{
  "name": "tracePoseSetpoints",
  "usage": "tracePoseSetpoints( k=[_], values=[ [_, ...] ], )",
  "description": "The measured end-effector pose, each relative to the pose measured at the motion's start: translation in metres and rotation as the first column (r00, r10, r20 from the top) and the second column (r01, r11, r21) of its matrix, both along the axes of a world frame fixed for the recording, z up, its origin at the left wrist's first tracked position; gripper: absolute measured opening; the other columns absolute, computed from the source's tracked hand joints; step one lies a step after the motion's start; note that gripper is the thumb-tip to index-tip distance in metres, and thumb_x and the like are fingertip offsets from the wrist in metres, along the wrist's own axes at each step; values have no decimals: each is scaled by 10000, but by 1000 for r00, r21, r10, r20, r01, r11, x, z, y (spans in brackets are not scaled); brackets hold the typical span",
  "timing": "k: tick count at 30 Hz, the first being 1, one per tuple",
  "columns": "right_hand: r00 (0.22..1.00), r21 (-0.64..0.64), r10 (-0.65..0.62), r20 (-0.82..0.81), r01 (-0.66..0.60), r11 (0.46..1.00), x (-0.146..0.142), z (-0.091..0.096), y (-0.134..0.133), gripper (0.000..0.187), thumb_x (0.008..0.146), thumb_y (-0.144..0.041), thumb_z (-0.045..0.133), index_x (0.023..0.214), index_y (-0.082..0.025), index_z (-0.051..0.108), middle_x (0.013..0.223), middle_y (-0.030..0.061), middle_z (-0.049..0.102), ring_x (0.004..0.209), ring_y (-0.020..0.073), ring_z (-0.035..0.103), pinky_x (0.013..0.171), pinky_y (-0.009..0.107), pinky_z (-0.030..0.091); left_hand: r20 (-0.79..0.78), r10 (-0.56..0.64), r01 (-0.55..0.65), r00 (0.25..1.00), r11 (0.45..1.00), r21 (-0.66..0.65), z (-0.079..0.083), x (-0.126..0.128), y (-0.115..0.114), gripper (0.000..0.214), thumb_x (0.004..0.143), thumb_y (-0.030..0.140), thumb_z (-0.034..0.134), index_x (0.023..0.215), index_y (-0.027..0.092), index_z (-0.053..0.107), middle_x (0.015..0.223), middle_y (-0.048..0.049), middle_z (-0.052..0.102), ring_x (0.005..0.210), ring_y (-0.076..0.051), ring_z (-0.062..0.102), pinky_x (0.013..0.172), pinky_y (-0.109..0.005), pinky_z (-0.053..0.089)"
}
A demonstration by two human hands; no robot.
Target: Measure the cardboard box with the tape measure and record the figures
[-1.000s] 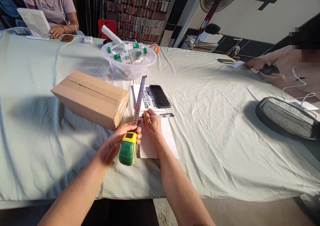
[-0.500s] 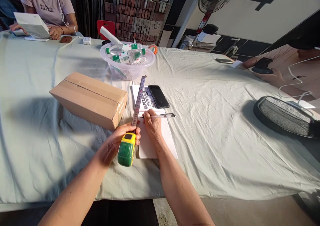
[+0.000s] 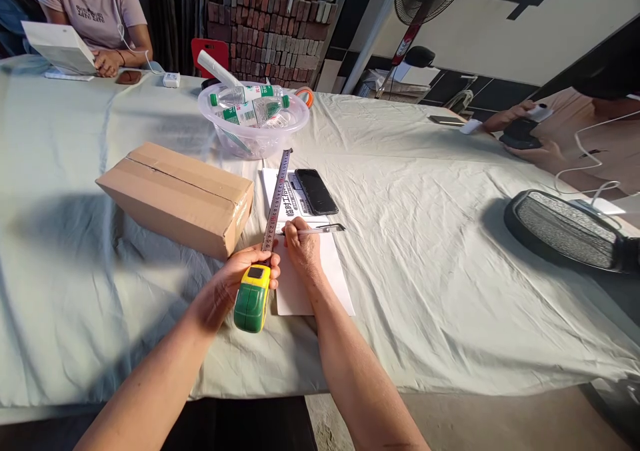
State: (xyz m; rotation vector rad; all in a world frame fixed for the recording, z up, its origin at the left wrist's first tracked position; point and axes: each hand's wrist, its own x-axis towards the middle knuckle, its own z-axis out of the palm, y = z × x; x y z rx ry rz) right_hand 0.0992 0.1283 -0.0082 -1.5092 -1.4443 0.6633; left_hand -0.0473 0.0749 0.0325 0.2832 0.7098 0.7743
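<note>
My left hand (image 3: 240, 268) is closed around a green and yellow tape measure (image 3: 251, 299). Its blade (image 3: 278, 201) is pulled out and runs away from me, along the left edge of an open notebook (image 3: 315, 281). Pinched in my right hand (image 3: 304, 248) is a pen (image 3: 327, 228), with its tip end at the notebook's left side; the tip itself is hidden by my fingers. A black phone (image 3: 316, 191) lies on the notebook's printed upper page. To the left of the blade sits a closed, taped cardboard box (image 3: 175, 198).
Behind the notebook stands a clear plastic basin (image 3: 255, 131) holding plastic bottles, with an orange tape roll (image 3: 306, 95) beside it. A black mesh-covered object (image 3: 563, 231) is at the right. Two people sit across the cloth-covered table (image 3: 425, 291), one at each far side.
The pen's back end has shifted slightly left and my right hand moved a little. At the far right, the person has raised a hand over the dark object. My left hand holds still.
</note>
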Motion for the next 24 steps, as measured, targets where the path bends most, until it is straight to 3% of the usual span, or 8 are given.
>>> tracePoseSetpoints(
  k=[24],
  values=[
    [1000, 14, -19, 6, 18, 1000, 1, 0, -1, 254, 834, -320, 404, 605, -251, 321, 510, -68, 357, 494, 135, 319, 527, 271, 276, 25, -41, 41, 999, 999, 14, -7, -2, 3, 48, 817, 137, 608, 858, 154, 589, 728, -14, 592, 547, -108, 572, 498, -222, 502]
  ],
)
